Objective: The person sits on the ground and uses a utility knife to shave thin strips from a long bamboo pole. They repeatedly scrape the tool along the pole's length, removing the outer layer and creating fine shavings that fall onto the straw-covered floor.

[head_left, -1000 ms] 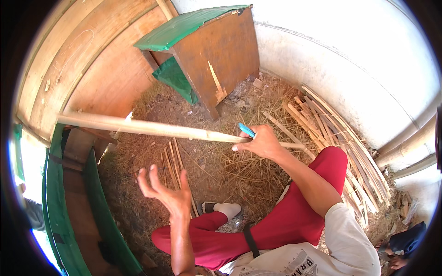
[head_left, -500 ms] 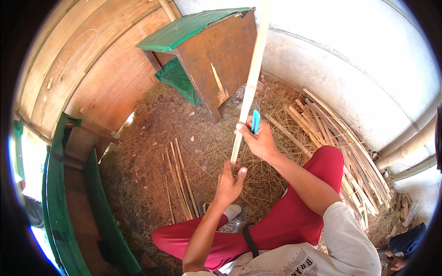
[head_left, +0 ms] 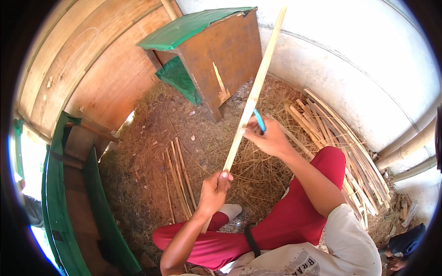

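Observation:
A long, pale bamboo strip [head_left: 251,103] slants up and away from me, its far tip in front of the white wall. My left hand [head_left: 215,189] is closed around its lower part, and the near end runs down past my wrist towards my leg. My right hand [head_left: 269,137] is closed on a slim blue utility knife [head_left: 260,120], which stands up between thumb and fingers beside the strip. The right fingertips touch or nearly touch the strip's edge. Where the blade lies is not clear.
Several thin strips [head_left: 177,177] lie on the straw-strewn dirt at left. A large pile of bamboo strips [head_left: 350,152] lies at right. Ahead stands a wooden box [head_left: 221,50] with a green cover; a green-edged trough [head_left: 99,207] is at far left. Another person's hand [head_left: 397,263] shows lower right.
The strip has slid down towards me and tilts more to the right. My left hand has moved down and left with it. My right hand has shifted slightly right, turning the knife.

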A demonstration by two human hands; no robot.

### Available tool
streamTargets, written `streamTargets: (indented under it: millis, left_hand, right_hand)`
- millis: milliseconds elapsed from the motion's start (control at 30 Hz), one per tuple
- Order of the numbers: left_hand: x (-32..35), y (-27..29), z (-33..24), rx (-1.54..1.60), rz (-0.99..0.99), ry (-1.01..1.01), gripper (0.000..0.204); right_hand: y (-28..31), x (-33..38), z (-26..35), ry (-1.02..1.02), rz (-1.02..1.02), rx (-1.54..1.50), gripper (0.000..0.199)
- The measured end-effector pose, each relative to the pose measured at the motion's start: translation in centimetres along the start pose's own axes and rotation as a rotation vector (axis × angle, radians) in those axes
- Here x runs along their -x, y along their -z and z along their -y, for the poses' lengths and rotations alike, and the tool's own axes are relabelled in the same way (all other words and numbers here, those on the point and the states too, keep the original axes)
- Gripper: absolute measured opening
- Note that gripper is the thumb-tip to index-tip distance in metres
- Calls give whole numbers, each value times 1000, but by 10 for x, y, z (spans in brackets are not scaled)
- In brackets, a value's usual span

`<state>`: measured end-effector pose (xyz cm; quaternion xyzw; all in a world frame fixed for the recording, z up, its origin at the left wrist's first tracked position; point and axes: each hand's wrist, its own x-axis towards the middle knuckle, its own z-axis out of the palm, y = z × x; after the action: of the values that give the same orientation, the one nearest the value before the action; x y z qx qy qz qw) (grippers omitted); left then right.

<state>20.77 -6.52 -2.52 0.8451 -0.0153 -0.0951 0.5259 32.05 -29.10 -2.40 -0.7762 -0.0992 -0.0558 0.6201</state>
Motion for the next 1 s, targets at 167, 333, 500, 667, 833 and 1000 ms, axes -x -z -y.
streamTargets:
  millis: [167, 333, 500, 667, 833, 1000]
  left_hand:
    - [40, 12, -7, 454, 173, 410, 29]
    - [59, 7, 20, 566, 142, 499, 28]
    - [66, -10, 53, 196, -1, 272, 35]
    - [70, -28, 44, -262, -161, 189, 35]
    - [71, -37, 48, -305, -162, 225, 30]
    - [71, -52, 66, -280, -169, 148, 35]
  right_hand:
    - [22, 18, 26, -132, 115, 356, 23]
    - [-13, 46, -24, -132, 285, 147, 22]
    - [-39, 57, -42, -68, 281, 442, 18]
    - [-40, 60, -53, -67, 288, 772, 24]
    - [-46, 65, -46, -16, 399, 915, 24]
    - [-48, 60, -62, -32, 428, 1035, 18]
